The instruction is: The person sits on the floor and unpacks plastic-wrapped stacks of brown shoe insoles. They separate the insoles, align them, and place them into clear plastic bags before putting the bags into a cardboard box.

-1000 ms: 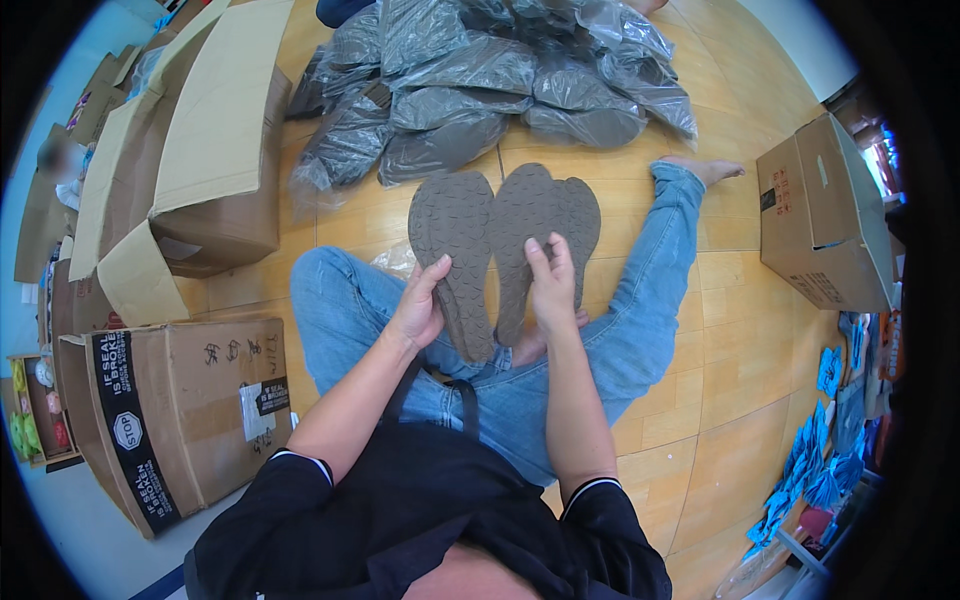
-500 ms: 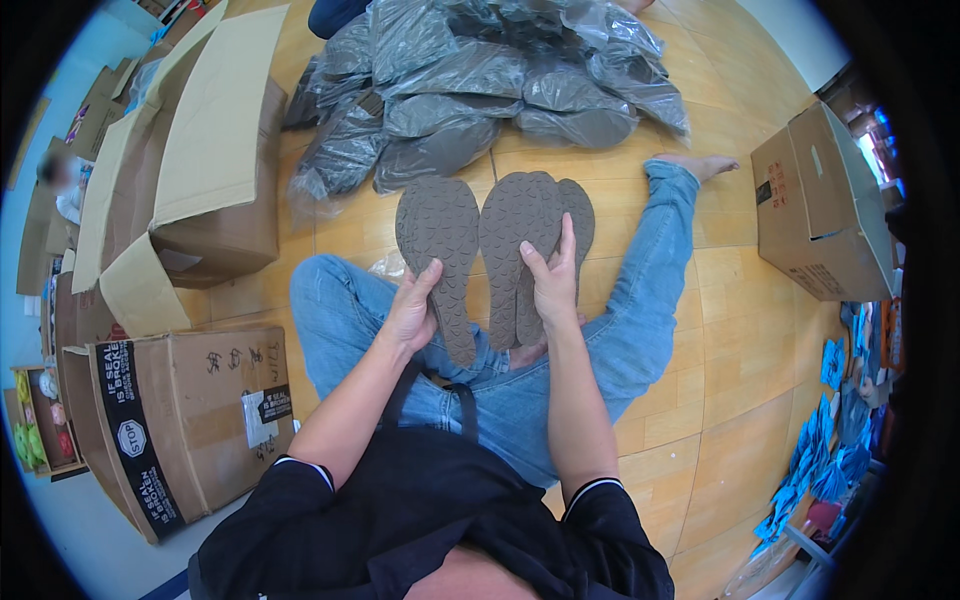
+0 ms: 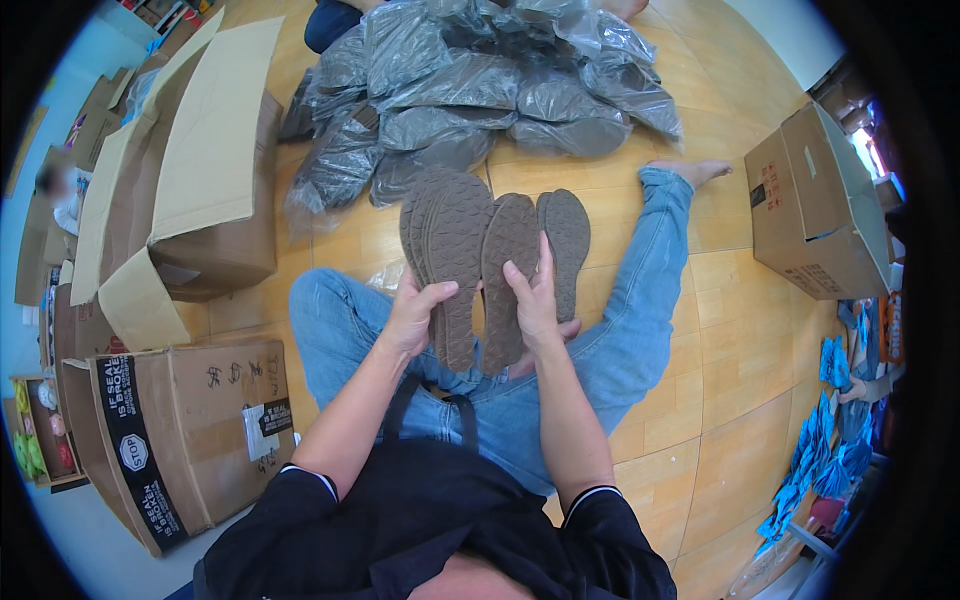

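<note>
A stack of dark brown shoe soles (image 3: pixel 455 225) with a cracked-pattern surface is gripped in my left hand (image 3: pixel 411 313), thumb across the front. My right hand (image 3: pixel 534 303) closes on a single brown sole (image 3: pixel 511 235), upright right beside that stack, its edge touching or almost touching it. Behind my right hand, a further pair of soles (image 3: pixel 569 235) stands close to its fingers; whether the hand also holds them is hidden. All are raised above my lap, between my jeans-clad legs (image 3: pixel 630 310).
Ahead on the wooden floor (image 3: pixel 740 370) lies a heap of plastic-bagged soles (image 3: pixel 450 90). An open carton (image 3: pixel 215 180) and another cardboard box (image 3: pixel 205 420) stand at left, a third box (image 3: pixel 815 205) at right. Blue strips (image 3: pixel 805 460) lie at the right edge, where another person's hand (image 3: pixel 853 390) shows.
The left-hand stack has grown thicker. My right hand now has one sole in front, apart from the pair behind it, and has shifted slightly left. Another person's hand has appeared at the right edge.
</note>
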Tool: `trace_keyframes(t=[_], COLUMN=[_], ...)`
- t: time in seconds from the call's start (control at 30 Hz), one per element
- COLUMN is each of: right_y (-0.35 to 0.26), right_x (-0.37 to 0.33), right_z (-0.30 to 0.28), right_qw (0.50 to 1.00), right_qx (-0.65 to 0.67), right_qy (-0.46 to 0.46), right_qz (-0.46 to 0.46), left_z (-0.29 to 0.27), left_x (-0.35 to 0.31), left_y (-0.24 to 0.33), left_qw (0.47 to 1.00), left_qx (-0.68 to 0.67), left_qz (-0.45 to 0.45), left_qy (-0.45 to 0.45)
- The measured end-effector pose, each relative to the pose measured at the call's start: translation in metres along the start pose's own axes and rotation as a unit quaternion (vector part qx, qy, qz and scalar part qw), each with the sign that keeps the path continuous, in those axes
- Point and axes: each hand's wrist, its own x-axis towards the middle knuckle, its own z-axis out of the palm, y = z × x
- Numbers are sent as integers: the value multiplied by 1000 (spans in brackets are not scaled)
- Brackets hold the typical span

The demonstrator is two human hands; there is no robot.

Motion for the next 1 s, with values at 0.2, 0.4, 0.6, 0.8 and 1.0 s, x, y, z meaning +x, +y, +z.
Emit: trace_keyframes(t=[0.2, 0.4, 0.6, 0.8, 1.0], right_y=[-6, 5, 4, 6, 11], right_x=[6, 0, 7, 3, 12], right_z=[-7, 1, -6, -4, -14], right_qw=[991, 991, 984, 987, 983], right_qx=[103, 110, 148, 120, 136], right_qy=[77, 39, 87, 90, 110], right_qz=[44, 57, 49, 64, 58], left_z=[-6, 0, -6, -5, -13], left_x=[-1, 4, 4, 7, 7], left_y=[5, -1, -1, -10, -7], left_qw=[966, 1000, 996, 999, 992], left_qx=[-252, -18, -81, -25, -113], left_qz=[-49, -4, -24, -4, -56], left_qy=[-41, 14, 34, 21, -4])
